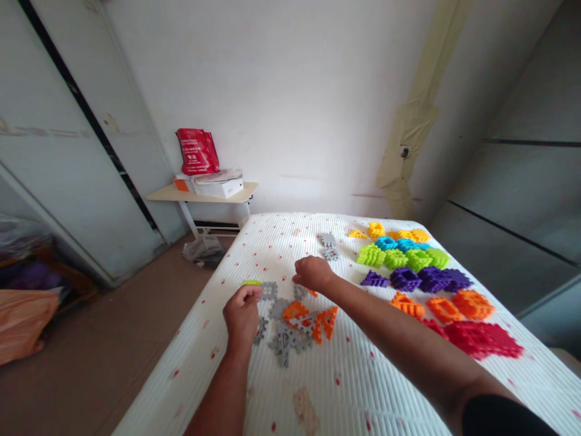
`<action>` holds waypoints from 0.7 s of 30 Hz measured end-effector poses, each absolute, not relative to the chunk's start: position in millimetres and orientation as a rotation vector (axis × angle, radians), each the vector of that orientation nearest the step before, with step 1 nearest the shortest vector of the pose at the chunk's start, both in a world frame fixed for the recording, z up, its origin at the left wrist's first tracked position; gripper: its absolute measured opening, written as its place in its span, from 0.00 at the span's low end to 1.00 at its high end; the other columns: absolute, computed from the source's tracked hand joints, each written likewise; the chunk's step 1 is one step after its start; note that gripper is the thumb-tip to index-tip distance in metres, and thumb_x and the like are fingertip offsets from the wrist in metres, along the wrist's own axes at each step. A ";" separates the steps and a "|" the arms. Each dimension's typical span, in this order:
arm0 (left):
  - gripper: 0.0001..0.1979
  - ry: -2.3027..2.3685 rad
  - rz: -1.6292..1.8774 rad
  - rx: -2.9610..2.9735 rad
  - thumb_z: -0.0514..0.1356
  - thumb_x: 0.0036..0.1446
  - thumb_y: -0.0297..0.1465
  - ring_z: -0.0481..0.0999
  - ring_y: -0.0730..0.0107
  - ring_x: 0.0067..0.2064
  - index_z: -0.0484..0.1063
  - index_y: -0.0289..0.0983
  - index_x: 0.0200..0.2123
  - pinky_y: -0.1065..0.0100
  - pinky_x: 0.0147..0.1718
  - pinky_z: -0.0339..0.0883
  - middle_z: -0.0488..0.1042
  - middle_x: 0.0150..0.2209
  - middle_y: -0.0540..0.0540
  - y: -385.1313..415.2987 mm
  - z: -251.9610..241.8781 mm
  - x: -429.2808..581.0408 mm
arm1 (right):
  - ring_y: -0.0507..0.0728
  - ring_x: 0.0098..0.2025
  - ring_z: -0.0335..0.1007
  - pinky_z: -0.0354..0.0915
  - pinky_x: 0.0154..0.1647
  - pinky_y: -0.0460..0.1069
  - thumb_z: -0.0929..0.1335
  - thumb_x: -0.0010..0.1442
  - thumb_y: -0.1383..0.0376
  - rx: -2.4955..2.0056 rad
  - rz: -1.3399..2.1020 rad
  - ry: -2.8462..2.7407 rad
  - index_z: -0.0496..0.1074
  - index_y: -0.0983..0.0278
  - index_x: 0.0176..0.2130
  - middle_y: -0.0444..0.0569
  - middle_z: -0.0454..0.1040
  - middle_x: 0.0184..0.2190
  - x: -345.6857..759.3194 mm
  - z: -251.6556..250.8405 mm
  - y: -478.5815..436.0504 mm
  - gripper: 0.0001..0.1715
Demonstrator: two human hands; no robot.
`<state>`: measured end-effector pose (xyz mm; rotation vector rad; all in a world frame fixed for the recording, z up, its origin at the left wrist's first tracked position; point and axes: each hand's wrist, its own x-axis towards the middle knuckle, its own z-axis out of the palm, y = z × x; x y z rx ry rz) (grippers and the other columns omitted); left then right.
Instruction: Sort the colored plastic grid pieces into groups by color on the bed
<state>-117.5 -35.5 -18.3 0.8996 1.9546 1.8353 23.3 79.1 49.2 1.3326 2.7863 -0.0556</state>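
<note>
My left hand [242, 313] has its fingers curled closed at the left side of a loose pile of flat interlocking blocks. Just beyond its fingertips a lime green block [252, 282] shows, and a grey block [269, 290] sits right beside them; whether either is gripped is unclear. My right hand [313, 273] is closed above the far side of the pile, near another grey block [299, 292]; anything in its fingers is hidden. Between and below the hands, grey blocks [284, 339] lie mixed with orange blocks [324, 324].
Sorted rows line the right side: yellow blocks [376, 230], blue blocks [387, 243], lime blocks [394, 258], purple blocks [405, 279], orange blocks [443, 309] and red blocks [483, 339]. Two grey pieces [327, 240] lie farther back. A side table [166, 193] holds a red bag [196, 151].
</note>
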 end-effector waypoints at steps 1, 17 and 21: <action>0.08 1.955 1.839 0.893 0.53 0.37 0.30 0.73 0.68 0.26 0.72 0.37 0.22 0.68 0.30 0.68 0.74 0.22 0.49 -35.6 -17.7 -117.4 | 0.60 0.43 0.73 0.66 0.38 0.50 0.66 0.55 0.56 1.336 -0.054 2.774 0.74 0.61 0.42 0.54 0.76 0.41 20.7 46.5 73.7 0.17; 0.12 2.220 1.746 0.904 0.52 0.43 0.28 0.74 0.66 0.33 0.73 0.39 0.31 0.65 0.38 0.66 0.76 0.28 0.49 -34.3 -28.7 -139.1 | 0.61 0.44 0.72 0.67 0.39 0.51 0.67 0.54 0.58 1.269 -0.063 2.807 0.72 0.63 0.45 0.56 0.74 0.43 9.1 31.5 60.2 0.20; 0.15 2.244 1.782 0.901 0.52 0.43 0.27 0.74 0.65 0.34 0.73 0.39 0.35 0.65 0.39 0.65 0.76 0.30 0.48 -33.7 -32.2 -142.3 | 0.57 0.47 0.70 0.66 0.42 0.48 0.67 0.55 0.59 1.081 -0.107 2.911 0.70 0.58 0.47 0.49 0.73 0.46 -3.1 34.7 57.6 0.18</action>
